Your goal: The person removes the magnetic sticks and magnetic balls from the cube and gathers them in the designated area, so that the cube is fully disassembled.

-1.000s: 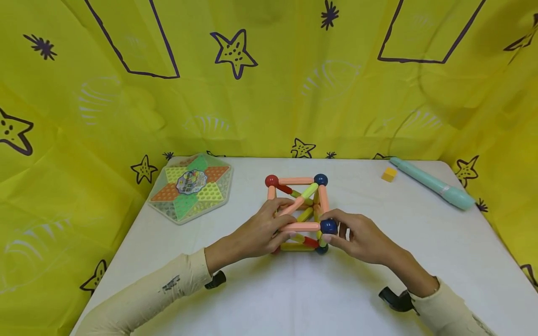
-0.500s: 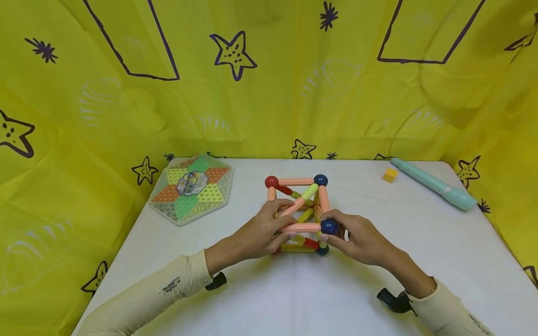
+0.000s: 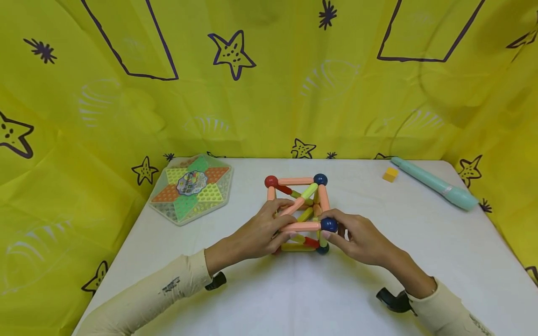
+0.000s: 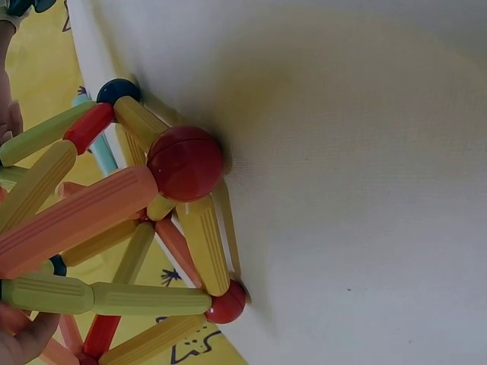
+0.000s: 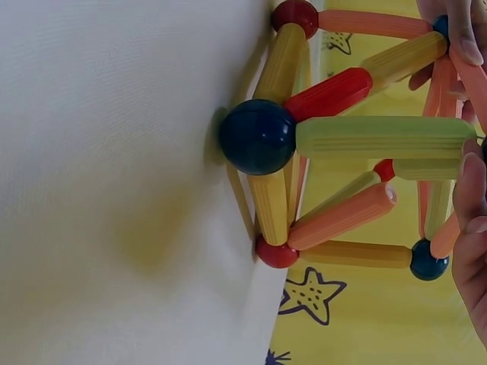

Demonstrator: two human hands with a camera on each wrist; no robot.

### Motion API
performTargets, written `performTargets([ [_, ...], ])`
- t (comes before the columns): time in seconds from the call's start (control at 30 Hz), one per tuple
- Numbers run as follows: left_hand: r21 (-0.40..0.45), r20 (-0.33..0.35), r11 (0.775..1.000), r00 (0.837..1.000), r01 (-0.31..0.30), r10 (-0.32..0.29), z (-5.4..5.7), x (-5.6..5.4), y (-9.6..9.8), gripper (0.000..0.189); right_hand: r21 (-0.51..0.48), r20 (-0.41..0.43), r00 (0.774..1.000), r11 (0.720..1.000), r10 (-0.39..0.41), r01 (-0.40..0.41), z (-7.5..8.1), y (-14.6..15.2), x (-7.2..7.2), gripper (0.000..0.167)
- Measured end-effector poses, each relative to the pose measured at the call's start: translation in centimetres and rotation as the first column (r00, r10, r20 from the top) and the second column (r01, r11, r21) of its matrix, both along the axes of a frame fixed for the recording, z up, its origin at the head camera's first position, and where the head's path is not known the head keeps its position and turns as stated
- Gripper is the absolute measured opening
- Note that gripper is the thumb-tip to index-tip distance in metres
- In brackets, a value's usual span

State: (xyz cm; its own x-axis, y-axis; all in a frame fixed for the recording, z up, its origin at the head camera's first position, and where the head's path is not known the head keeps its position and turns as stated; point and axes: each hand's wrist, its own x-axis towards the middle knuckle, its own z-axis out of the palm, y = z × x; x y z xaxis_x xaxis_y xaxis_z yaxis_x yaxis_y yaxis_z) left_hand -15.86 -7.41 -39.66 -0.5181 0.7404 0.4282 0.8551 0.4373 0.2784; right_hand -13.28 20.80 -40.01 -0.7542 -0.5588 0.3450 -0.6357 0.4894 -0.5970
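Note:
A box-shaped frame of magnetic rods and balls stands on the table, with pink rods along its top and yellow rods low down. At its near upper-left corner my left hand (image 3: pixel 269 228) grips the end of the front pink rod (image 3: pixel 303 227), its fingers hiding that corner in the head view. With thumb and fingers, my right hand (image 3: pixel 355 237) pinches the dark blue ball (image 3: pixel 329 225) at the near upper-right corner. Below that corner a green rod (image 5: pixel 380 138) runs to a lower blue ball (image 5: pixel 257 137). A red ball (image 4: pixel 185 163) forms a lower corner in the left wrist view.
A hexagonal board-game box (image 3: pixel 191 189) lies at the back left of the white table (image 3: pixel 260 298). Toward the back right are a small yellow cube (image 3: pixel 390 175) and a long teal tube-like object (image 3: pixel 435 184). A yellow patterned cloth (image 3: pixel 269 116) rises behind the table.

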Motion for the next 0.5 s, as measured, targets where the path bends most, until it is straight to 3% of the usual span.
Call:
performTargets([
  [0.3, 0.050, -0.128, 0.994, 0.988, 0.098, -0.091, -0.22, -0.33, 0.05, 0.025, 0.006, 0.027, 1.000, 1.000, 0.015, -0.015, 0.31, 0.06, -0.08, 0.024],
  [0.5, 0.045, -0.098, 0.996, 0.992, 0.082, -0.077, -0.10, -0.31, 0.09, 0.023, -0.007, 0.016, 1.000, 1.000, 0.024, -0.024, 0.28, 0.12, -0.19, 0.026],
])
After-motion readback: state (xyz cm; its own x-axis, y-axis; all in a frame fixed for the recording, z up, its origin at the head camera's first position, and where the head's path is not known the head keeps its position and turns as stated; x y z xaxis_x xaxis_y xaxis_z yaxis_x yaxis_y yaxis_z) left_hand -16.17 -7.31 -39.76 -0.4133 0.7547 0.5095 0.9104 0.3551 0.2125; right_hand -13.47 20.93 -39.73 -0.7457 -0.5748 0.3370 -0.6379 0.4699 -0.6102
